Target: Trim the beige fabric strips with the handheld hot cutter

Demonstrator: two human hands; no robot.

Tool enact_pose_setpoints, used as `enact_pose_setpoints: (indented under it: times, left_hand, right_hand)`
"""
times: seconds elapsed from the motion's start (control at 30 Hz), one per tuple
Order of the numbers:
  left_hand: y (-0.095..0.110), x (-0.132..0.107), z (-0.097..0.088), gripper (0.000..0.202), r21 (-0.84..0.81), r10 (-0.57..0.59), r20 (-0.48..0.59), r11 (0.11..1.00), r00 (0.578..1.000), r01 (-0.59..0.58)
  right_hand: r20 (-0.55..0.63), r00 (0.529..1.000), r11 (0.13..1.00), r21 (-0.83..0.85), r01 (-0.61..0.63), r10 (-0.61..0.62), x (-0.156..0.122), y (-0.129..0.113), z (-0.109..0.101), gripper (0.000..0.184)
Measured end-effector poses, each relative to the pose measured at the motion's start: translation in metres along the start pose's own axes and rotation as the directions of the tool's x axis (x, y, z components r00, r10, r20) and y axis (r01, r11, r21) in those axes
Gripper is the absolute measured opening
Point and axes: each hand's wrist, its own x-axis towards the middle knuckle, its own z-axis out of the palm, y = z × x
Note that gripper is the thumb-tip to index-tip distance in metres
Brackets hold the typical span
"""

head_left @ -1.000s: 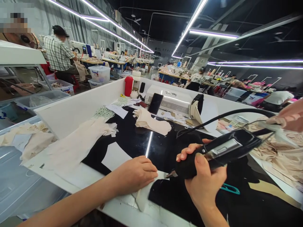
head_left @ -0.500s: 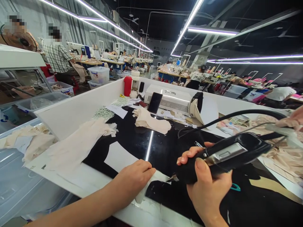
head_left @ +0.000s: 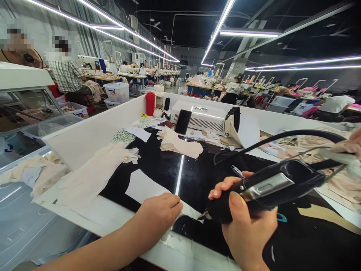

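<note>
My right hand [head_left: 248, 222] is wrapped round a black corded handheld cutter [head_left: 262, 192] with a silver plate on its side. The cutter's narrow metal tip [head_left: 204, 215] points left and meets the end of a white curved piece [head_left: 143, 186], which lies flat on a glossy black sheet [head_left: 158, 162]. My left hand [head_left: 162, 212] rests closed on that piece, a little left of the tip. Its fingers are curled, and whatever they grip is hidden beneath them. A teal ring-shaped handle [head_left: 281, 217] and a pen [head_left: 237, 171] lie near my right hand.
Stacked cream fabric pieces [head_left: 180, 145] and a cream fabric heap [head_left: 93, 173] lie ahead and left. A phone [head_left: 183, 121] leans on a white vented box [head_left: 210, 118]. White boards [head_left: 98, 128] wall the table. Another person's hand [head_left: 354, 145] shows at the right edge.
The pale strip that hung below my left hand no longer shows there. My left hand and the cutter have shifted very slightly. The view has tilted a little.
</note>
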Motion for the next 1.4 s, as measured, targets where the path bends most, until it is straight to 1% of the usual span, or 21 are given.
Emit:
enact_pose_setpoints:
  times: [0.07, 0.1, 0.2, 0.23, 0.3, 0.43, 0.6, 0.77, 0.9, 1.1, 1.2, 1.33, 1.4]
  left_hand:
    - [0.005, 0.002, 0.002, 0.01, 0.051, 0.014, -0.008, 0.999, 1.0, -0.013]
    - [0.008, 0.003, 0.003, 0.012, 0.076, 0.02, -0.009, 0.997, 1.0, -0.019]
    - [0.017, 0.004, 0.007, 0.051, 0.134, 0.028, -0.031, 0.991, 0.999, -0.024]
    - [0.019, 0.003, 0.009, 0.061, 0.148, 0.031, -0.048, 0.989, 0.998, -0.024]
    - [0.022, 0.002, 0.014, 0.07, 0.18, 0.046, -0.083, 0.983, 0.995, -0.031]
    - [0.024, -0.002, 0.023, 0.076, 0.248, 0.067, -0.147, 0.968, 0.987, -0.029]
    - [0.025, -0.005, 0.028, 0.082, 0.265, 0.077, -0.203, 0.964, 0.976, -0.021]
    - [0.025, -0.008, 0.035, 0.085, 0.267, 0.083, -0.165, 0.963, 0.983, -0.037]
    - [0.025, -0.008, 0.037, 0.082, 0.258, 0.081, -0.153, 0.965, 0.985, -0.039]
    - [0.027, -0.006, 0.032, 0.087, 0.252, 0.094, -0.2, 0.967, 0.975, -0.042]
    - [0.025, -0.007, 0.033, 0.088, 0.248, 0.1, -0.221, 0.968, 0.97, -0.043]
    - [0.021, -0.009, 0.036, 0.083, 0.229, 0.1, -0.24, 0.972, 0.966, -0.044]
    - [0.02, -0.01, 0.038, 0.08, 0.216, 0.103, -0.263, 0.975, 0.959, -0.046]
  right_hand:
    - [-0.004, 1.0, 1.0, -0.004, -0.002, 0.002, -0.001, 0.0, 0.0, 0.04]
    - [-0.003, 1.0, 1.0, -0.005, -0.001, 0.001, -0.002, 0.0, 0.0, 0.04]
    - [0.002, 1.0, 1.0, -0.01, 0.0, 0.0, -0.003, 0.0, 0.001, 0.039]
    - [0.005, 1.0, 1.0, -0.009, 0.001, -0.001, -0.003, 0.0, 0.001, 0.039]
    - [0.006, 1.0, 1.0, -0.007, -0.004, 0.004, -0.004, 0.0, 0.001, 0.039]
    - [0.006, 1.0, 1.0, 0.006, -0.016, 0.016, -0.006, 0.0, 0.0, 0.04]
    - [0.0, 0.999, 0.999, 0.027, -0.033, 0.033, -0.001, 0.001, 0.004, 0.041]
    - [-0.026, 0.999, 0.997, 0.067, -0.025, 0.027, 0.012, 0.007, 0.016, 0.045]
    - [0.014, 0.999, 0.998, 0.052, -0.041, 0.04, 0.014, 0.015, 0.02, 0.044]
    - [0.054, 0.998, 0.999, 0.041, -0.034, 0.031, 0.011, 0.019, 0.019, 0.041]
    - [0.078, 0.997, 0.998, 0.046, -0.033, 0.029, 0.013, 0.019, 0.022, 0.037]
    - [0.075, 0.997, 0.995, 0.092, -0.026, 0.019, 0.014, 0.021, 0.029, 0.035]
    - [0.092, 0.996, 0.996, 0.092, -0.012, 0.004, 0.014, 0.024, 0.033, 0.036]
